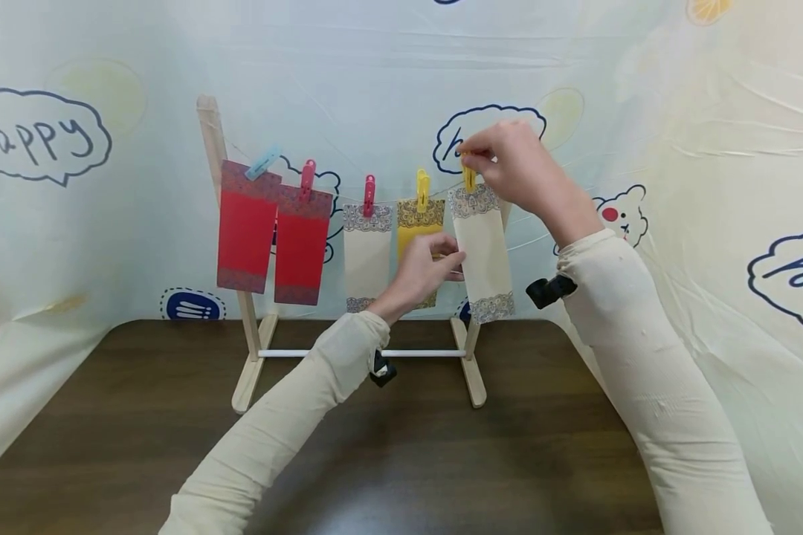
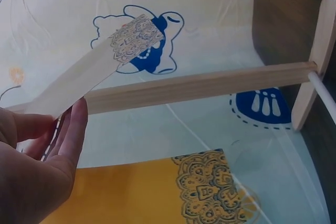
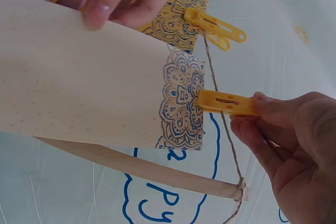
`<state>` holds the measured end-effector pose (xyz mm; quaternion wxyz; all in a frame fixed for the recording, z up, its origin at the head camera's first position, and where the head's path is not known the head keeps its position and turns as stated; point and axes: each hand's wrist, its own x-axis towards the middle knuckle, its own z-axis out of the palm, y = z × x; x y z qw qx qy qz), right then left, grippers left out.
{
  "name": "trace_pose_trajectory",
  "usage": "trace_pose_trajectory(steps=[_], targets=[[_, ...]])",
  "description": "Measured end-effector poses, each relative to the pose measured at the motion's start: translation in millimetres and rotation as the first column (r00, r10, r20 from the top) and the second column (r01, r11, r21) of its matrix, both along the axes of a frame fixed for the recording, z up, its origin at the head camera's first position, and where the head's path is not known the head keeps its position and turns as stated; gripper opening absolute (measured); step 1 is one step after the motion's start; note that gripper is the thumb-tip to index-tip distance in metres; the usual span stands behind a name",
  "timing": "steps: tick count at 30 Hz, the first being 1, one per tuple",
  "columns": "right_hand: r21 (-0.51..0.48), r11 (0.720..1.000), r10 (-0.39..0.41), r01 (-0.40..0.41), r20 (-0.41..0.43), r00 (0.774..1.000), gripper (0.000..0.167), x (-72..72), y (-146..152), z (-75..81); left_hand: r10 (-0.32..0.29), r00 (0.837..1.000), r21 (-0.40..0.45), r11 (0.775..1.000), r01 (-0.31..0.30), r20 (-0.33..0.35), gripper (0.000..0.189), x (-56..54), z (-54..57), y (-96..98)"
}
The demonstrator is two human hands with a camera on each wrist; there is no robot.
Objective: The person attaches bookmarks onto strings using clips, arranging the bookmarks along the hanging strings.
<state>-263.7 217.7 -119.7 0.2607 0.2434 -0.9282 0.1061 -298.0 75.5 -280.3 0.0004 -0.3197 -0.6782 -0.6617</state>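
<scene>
A cream card (image 1: 483, 253) with patterned ends hangs at the right end of a string. My right hand (image 1: 518, 167) pinches the yellow clothespin (image 3: 226, 102) at its top; in the right wrist view the pin's tip lies over the card's patterned edge, beside the string (image 3: 231, 145). My left hand (image 1: 423, 269) holds the same card by its left edge, between thumb and fingers, as the left wrist view shows. Just behind that hand hangs a yellow card (image 2: 131, 195), under another yellow clothespin (image 1: 423, 189).
Two red cards (image 1: 246, 230) hang at left, under a blue clothespin (image 1: 264, 163) and a pink clothespin (image 1: 308, 180). Another cream card (image 1: 366, 256) hangs under a pink clothespin (image 1: 369, 195). The wooden stand (image 1: 247, 383) with a white crossbar (image 1: 415, 354) stands on the dark table (image 1: 442, 468).
</scene>
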Motion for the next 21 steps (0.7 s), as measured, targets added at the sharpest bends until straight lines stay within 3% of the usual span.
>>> trace_pose_trajectory(steps=[10,15,17,19,21], targets=[[0.028,1.0,0.006,-0.007,0.044,0.999,0.022,-3.7,-3.7,4.2,0.028,0.997,0.023,0.999,-0.027,-0.065,0.009,-2.1,-1.9,-0.6],[0.065,0.998,-0.01,0.007,0.057,0.998,0.027,-2.5,-4.7,-5.9,0.02,0.997,-0.074,0.997,-0.026,-0.074,0.017,-1.3,-3.9,-2.0],[0.059,0.998,-0.009,0.009,0.001,1.0,0.032,1.0,-2.7,-15.2,0.022,0.996,-0.142,0.989,-0.034,-0.088,0.023,-0.4,-6.5,-3.6],[0.04,0.999,0.011,-0.004,-0.16,0.987,0.035,6.2,0.5,-27.2,0.028,0.994,-0.206,0.977,-0.048,-0.102,0.032,1.4,-10.2,-6.7],[0.013,1.0,0.03,-0.027,-0.368,0.929,0.032,14.7,3.8,-40.8,0.029,0.994,-0.259,0.964,-0.055,-0.107,0.04,3.3,-15.5,-11.7]])
